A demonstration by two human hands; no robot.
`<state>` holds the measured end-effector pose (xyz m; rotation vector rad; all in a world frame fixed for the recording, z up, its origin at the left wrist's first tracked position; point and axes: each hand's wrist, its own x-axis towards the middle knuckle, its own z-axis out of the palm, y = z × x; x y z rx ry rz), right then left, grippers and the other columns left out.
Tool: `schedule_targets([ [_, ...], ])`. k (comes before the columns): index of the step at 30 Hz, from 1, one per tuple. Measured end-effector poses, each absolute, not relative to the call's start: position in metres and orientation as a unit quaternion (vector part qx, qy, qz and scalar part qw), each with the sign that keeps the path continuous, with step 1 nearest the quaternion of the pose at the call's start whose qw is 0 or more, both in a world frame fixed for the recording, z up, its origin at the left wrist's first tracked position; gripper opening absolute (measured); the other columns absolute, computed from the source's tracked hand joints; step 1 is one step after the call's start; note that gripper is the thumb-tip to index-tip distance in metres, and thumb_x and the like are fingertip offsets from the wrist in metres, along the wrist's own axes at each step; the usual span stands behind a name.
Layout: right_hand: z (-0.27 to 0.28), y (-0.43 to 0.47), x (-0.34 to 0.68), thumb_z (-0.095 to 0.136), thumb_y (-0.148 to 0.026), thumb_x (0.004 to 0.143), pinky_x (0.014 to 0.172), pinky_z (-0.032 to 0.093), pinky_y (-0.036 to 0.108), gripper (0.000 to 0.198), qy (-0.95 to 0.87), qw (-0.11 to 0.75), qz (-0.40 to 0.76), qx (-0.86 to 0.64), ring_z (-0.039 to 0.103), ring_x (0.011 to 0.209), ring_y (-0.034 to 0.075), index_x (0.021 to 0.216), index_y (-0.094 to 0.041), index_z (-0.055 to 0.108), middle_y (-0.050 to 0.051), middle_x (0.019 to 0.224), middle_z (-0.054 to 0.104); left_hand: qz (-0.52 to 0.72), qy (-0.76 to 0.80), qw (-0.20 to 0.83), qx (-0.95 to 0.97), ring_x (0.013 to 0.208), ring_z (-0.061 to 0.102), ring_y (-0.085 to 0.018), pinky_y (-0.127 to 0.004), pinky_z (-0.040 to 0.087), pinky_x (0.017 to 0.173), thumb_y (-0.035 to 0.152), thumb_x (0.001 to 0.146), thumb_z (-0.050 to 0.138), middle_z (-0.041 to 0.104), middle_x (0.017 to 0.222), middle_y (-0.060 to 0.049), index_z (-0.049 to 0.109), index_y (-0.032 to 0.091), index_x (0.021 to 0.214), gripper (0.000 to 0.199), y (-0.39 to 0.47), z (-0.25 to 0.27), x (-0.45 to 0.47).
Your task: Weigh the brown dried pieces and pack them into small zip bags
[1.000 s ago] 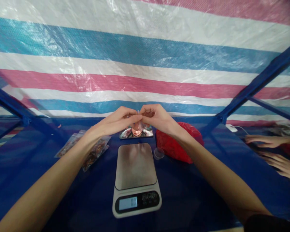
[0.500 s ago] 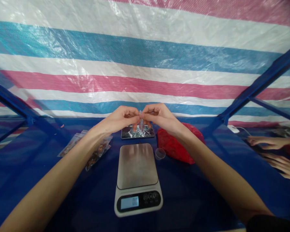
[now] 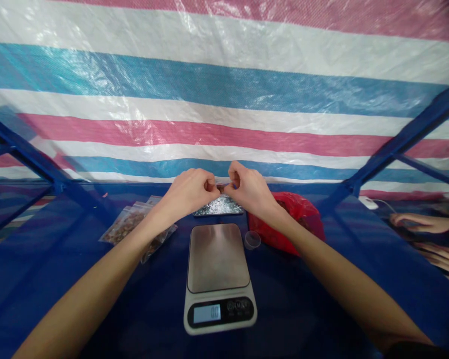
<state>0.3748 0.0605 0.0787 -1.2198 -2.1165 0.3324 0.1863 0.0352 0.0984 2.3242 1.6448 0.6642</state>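
Observation:
My left hand (image 3: 192, 192) and my right hand (image 3: 250, 188) are close together over the far side of the table, fingers pinched. Between them is what looks like a clear plastic bag (image 3: 221, 181), mostly hidden by the fingers. Just below lies a dark flat device with a shiny, reflecting screen (image 3: 220, 205). Nearer to me stands a kitchen scale (image 3: 219, 259) with a bare steel plate, its display reading 0.0. Beside the scale's right far corner sits a small clear plastic cup (image 3: 252, 240).
Several clear zip bags of brown pieces (image 3: 125, 224) lie left, partly behind my left forearm. A red plastic bag (image 3: 303, 219) rests under my right forearm. Blue metal frame bars (image 3: 392, 149) flank the table before a striped sheet (image 3: 224, 109). Another person's hands (image 3: 419, 223) are at far right.
My hands have rolled, knuckles upward, and the clear plastic that hung upright between them is now largely hidden. The whole view has shifted slightly. The scale still reads 0.0.

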Motion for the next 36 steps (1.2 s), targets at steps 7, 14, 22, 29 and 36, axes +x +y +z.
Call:
schedule_targets([
  [7,0.073,0.064,0.376,0.069,-0.034,0.092,0.071,0.044,0.032,0.031,-0.735,0.440,0.360,-0.370,0.060,0.083,0.019,0.116,-0.025,0.050,0.002,0.093,0.065,0.314,0.505,0.211,0.776,0.056,0.047,-0.010,-0.026,0.032,0.055,0.025,0.076,0.060,0.053,0.055,0.003,0.056,0.019,0.058,0.020,0.036,0.115,0.164],
  [14,0.060,0.068,0.364,0.064,-0.064,0.097,0.077,0.059,0.032,0.048,-0.509,0.264,0.794,-0.203,0.073,0.088,0.019,0.116,-0.020,0.066,0.009,0.106,0.077,0.398,0.430,0.348,0.732,0.059,0.063,-0.012,-0.024,0.042,0.052,0.026,0.084,0.055,0.068,0.065,-0.002,0.061,0.018,0.065,0.021,0.023,0.138,0.154],
  [22,0.063,0.037,0.387,0.087,-0.046,0.084,0.050,0.051,0.020,0.034,-0.414,0.412,0.771,-0.254,0.067,0.059,0.010,0.100,-0.021,0.070,-0.001,0.084,0.074,0.393,0.435,0.271,0.763,0.055,0.058,-0.011,-0.025,0.043,0.057,0.035,0.094,0.056,0.070,0.062,-0.002,0.062,0.019,0.069,0.030,0.000,0.159,0.152],
  [29,0.051,0.016,0.519,0.080,-0.068,0.079,0.038,0.039,0.025,0.050,-0.541,0.482,0.465,-0.508,0.055,0.041,0.014,0.083,-0.022,0.064,-0.001,0.056,0.063,0.332,0.529,0.217,0.750,0.066,0.060,-0.015,-0.026,0.043,0.068,0.030,0.091,0.055,0.066,0.064,0.002,0.058,0.021,0.067,0.026,-0.026,0.128,0.104],
  [36,0.043,0.017,0.555,0.061,-0.059,0.096,0.059,0.041,0.031,0.039,-0.720,0.321,0.056,-0.613,0.066,0.064,0.023,0.091,-0.021,0.071,0.007,0.071,0.072,0.318,0.681,0.150,0.643,0.066,0.061,-0.019,-0.025,0.042,0.070,0.029,0.082,0.055,0.064,0.057,0.006,0.058,0.023,0.064,0.020,-0.022,0.057,0.057],
])
